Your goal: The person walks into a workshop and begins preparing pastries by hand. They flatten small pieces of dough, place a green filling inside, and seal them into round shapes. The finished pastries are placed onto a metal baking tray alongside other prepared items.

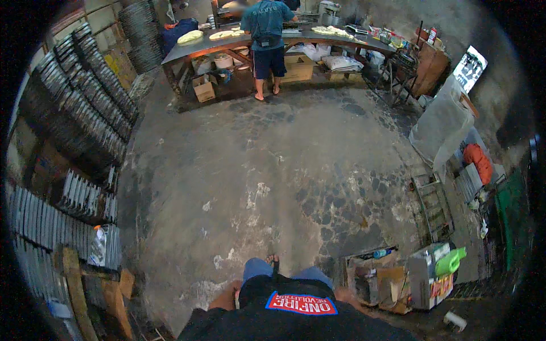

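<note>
A pause between handlings was judged to be in hand, over a broad stained floor (256, 159).
Well ahead, a long worktable (187, 50) was attended by a co-worker (267, 25); a cluttered cardboard box (392, 281) was set at lower right, and pale dough (190, 37) was laid on the table. The left hand (226, 296) and right hand (348, 295), the latter nearer the box, were partly hidden; whether fingers were parted or closed could not be told. Any next grasp would probably require hands brought forward.

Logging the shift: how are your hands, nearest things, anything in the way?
Left hand, right hand low, grip unclear. Cardboard box, green container at right. Co-worker standing before far table.
</note>
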